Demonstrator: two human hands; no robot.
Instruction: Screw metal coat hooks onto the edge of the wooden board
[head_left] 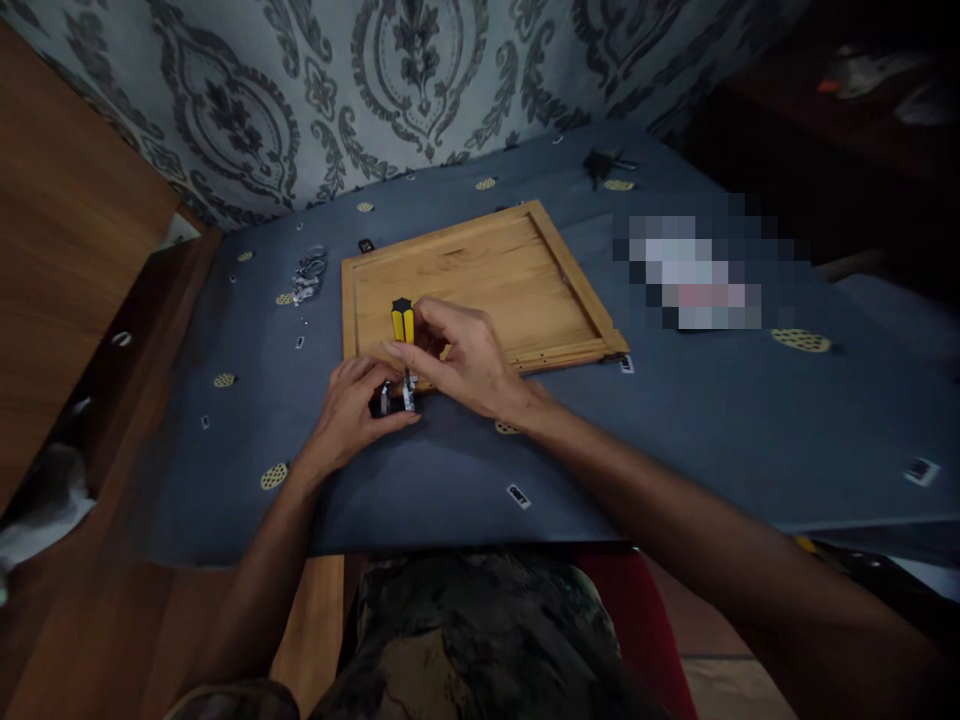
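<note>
A wooden cabinet door [465, 270] with a raised frame lies on the blue cloth. At its near left corner sits a metal hinge [409, 393], which my left hand [352, 405] steadies between thumb and fingers. My right hand [472, 355] is closed around a screwdriver [403, 322] with a yellow and black handle. The screwdriver stands upright, its shaft pointing down onto the hinge. Where exactly the tip meets the metal is too small to tell.
Several loose metal hinges [308, 275] lie left of the door. A dark object [602, 165] rests near the back of the cloth. To the right is a blurred-out item [690, 270]. A patterned wall [322, 90] rises behind the blue cloth [465, 500].
</note>
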